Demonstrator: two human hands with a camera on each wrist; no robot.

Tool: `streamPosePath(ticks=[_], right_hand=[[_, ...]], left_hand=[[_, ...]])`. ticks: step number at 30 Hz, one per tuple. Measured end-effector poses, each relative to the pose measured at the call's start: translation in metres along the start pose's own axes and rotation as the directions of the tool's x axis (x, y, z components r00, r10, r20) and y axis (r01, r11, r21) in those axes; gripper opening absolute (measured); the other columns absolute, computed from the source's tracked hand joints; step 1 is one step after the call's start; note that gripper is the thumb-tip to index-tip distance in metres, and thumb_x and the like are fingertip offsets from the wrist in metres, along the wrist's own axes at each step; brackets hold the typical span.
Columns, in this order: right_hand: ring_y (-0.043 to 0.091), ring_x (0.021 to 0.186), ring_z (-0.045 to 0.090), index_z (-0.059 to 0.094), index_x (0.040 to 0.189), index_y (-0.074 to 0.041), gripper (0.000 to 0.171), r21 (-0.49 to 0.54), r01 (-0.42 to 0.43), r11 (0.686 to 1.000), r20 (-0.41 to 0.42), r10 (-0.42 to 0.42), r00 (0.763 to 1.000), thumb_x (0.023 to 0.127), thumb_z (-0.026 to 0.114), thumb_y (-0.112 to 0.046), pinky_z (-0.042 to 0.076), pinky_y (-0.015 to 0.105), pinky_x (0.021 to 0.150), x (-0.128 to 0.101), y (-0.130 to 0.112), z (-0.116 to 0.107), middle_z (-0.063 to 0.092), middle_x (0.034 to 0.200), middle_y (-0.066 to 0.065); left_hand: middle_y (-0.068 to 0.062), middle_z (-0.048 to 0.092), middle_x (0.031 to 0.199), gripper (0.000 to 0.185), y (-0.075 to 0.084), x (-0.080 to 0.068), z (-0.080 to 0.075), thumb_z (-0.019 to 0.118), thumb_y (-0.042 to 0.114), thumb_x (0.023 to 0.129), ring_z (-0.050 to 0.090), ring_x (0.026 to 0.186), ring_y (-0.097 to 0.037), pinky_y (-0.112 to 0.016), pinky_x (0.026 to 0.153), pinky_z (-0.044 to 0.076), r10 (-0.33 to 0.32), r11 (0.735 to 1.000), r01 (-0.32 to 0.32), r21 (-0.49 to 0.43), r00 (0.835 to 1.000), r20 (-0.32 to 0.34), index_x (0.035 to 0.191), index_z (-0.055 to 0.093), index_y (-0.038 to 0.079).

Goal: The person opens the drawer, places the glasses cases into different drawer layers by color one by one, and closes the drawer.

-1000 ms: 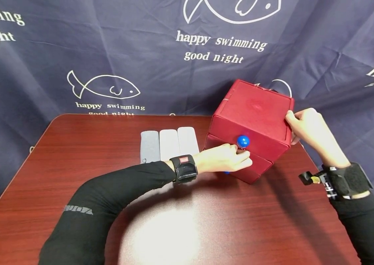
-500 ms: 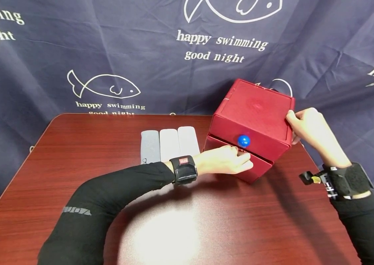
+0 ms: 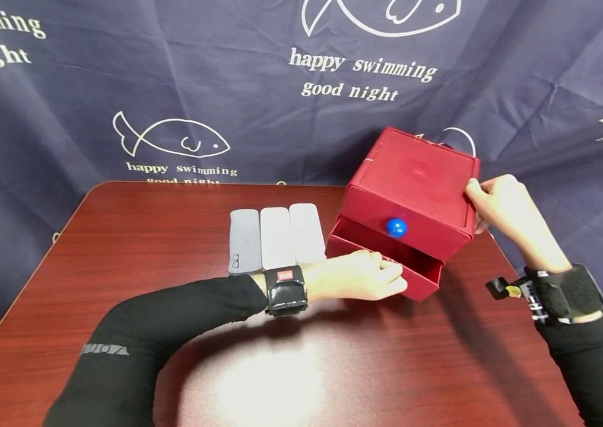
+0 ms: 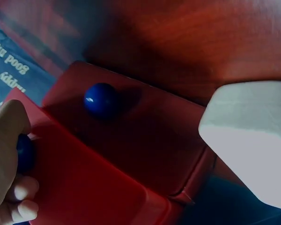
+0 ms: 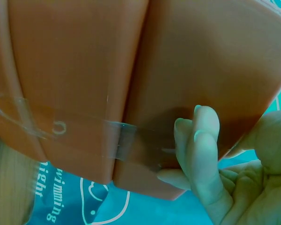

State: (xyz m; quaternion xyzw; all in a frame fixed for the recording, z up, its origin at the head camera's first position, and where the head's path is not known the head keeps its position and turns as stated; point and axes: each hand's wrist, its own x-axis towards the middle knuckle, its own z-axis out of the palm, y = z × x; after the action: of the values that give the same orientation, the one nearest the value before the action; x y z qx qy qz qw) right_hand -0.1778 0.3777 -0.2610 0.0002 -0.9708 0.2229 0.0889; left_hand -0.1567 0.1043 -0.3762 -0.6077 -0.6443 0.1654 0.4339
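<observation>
A red drawer chest (image 3: 419, 172) with blue ball knobs stands at the back right of the table. My left hand (image 3: 360, 276) pinches the blue knob (image 4: 25, 153) of the drawer (image 3: 420, 286) under the top one, which is pulled partway out, showing its dark inside. In the head view the hand covers that knob. Above it the top drawer's knob (image 3: 396, 228) is free, and a lower knob (image 4: 101, 100) shows in the left wrist view. My right hand (image 3: 504, 204) grips the chest's right top edge, thumb above, fingers against the side (image 5: 178, 70).
Left of the chest lie a grey case (image 3: 244, 240) with a small glasses drawing and two white cases (image 3: 277, 234) in a row. The wooden table (image 3: 136, 249) ends at a dark blue curtain (image 3: 259, 95) with fish prints. Clear tape (image 5: 84, 122) crosses the chest's side.
The drawer under the top one has slid out toward me, from nearly closed to partway out. My left hand has moved with its knob; the right hand keeps its grip on the chest.
</observation>
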Motion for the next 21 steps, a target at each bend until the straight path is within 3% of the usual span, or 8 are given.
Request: streamPosePath(ticks=[5, 9, 17, 21], right_hand=[[0.013, 0.04, 0.063, 0.061, 0.055, -0.007, 0.058, -0.003, -0.003, 1.0, 0.003, 0.003, 1.0, 0.099, 0.034, -0.033, 0.043, 0.024, 0.049, 0.001, 0.0, 0.0, 0.062, 0.046, 0.001], [0.013, 0.04, 0.063, 0.062, 0.056, -0.006, 0.058, -0.003, -0.002, 1.0, 0.006, 0.002, 1.0, 0.099, 0.034, -0.033, 0.043, 0.022, 0.05, 0.001, 0.0, 0.0, 0.063, 0.047, 0.002], [0.012, 0.041, 0.064, 0.064, 0.06, -0.003, 0.057, 0.006, -0.004, 1.0, 0.026, 0.004, 1.0, 0.099, 0.034, -0.032, 0.042, 0.016, 0.053, 0.002, 0.001, 0.0, 0.065, 0.048, 0.004], [0.011, 0.041, 0.063, 0.063, 0.058, -0.004, 0.057, 0.001, -0.004, 1.0, 0.023, 0.004, 1.0, 0.099, 0.034, -0.031, 0.042, 0.017, 0.052, 0.002, 0.0, 0.0, 0.065, 0.048, 0.004]], left_hand=[[0.006, 0.057, 0.085, 0.025, 0.006, -0.006, -0.01, 0.036, 0.005, 0.101, 0.051, 0.066, -0.006, -0.018, 0.057, 0.043, 0.019, 0.999, -0.016, 0.038, 0.997, -0.076, 0.098, 0.057, 0.019], [0.005, 0.057, 0.084, 0.021, 0.012, -0.009, -0.013, 0.04, 0.008, 0.101, 0.052, 0.063, -0.006, -0.019, 0.054, 0.044, 0.005, 1.0, -0.003, 0.016, 0.988, -0.155, 0.095, 0.058, 0.018], [0.006, 0.058, 0.083, 0.022, 0.023, -0.014, -0.026, 0.041, 0.009, 0.101, 0.052, 0.059, -0.007, -0.018, 0.051, 0.044, -0.025, 0.999, 0.019, -0.036, 0.983, -0.18, 0.093, 0.059, 0.019], [0.007, 0.056, 0.081, 0.021, 0.028, -0.016, -0.034, 0.042, 0.009, 0.099, 0.049, 0.056, -0.006, -0.017, 0.048, 0.042, -0.023, 1.0, 0.021, -0.012, 0.981, -0.194, 0.091, 0.058, 0.02]])
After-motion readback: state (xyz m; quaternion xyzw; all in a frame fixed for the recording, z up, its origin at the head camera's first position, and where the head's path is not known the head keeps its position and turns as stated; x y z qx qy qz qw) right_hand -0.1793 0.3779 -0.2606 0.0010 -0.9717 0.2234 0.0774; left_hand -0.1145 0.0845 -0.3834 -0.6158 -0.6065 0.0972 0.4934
